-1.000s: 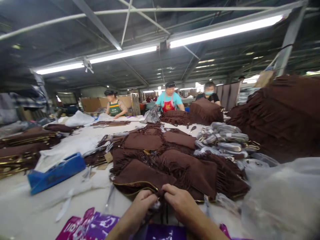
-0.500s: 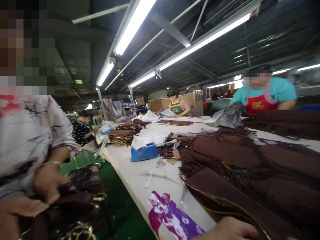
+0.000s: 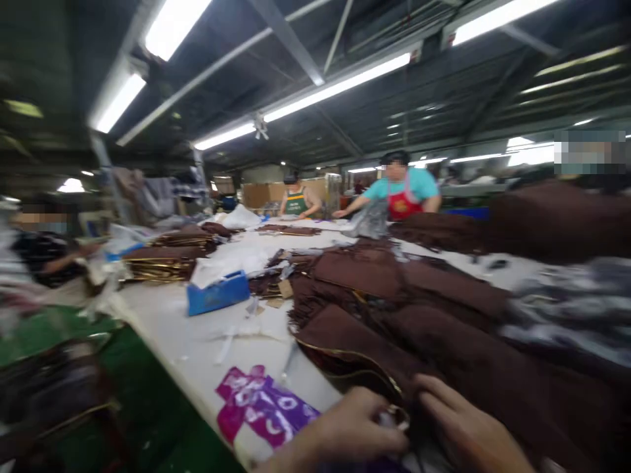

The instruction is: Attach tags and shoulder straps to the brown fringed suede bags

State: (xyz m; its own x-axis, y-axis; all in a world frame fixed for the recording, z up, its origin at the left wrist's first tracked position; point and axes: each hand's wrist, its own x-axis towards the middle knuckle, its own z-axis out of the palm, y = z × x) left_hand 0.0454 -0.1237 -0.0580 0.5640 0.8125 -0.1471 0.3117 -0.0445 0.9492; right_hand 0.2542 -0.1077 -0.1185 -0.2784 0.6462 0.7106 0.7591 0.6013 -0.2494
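Observation:
My left hand (image 3: 345,430) and my right hand (image 3: 466,430) meet at the bottom edge, both pinched at the near edge of a brown fringed suede bag (image 3: 355,345) with a gold zip. A small metal ring or pull (image 3: 394,415) shows between the fingertips. The bag lies on a white table (image 3: 167,328) among several other brown fringed bags (image 3: 394,282). A purple printed plastic bag (image 3: 261,404) lies just left of my left hand. The picture is smeared by motion.
A blue tray (image 3: 217,293) stands mid-table, with stacked brown bags (image 3: 165,259) behind it. Two aproned people (image 3: 404,194) work at the far side; another person (image 3: 44,253) sits at the left. Green floor (image 3: 133,394) runs along the table's left edge.
The view swung left to a neighbouring person, then came partway back right. My hands are again both in view, at the edge of the brown bag.

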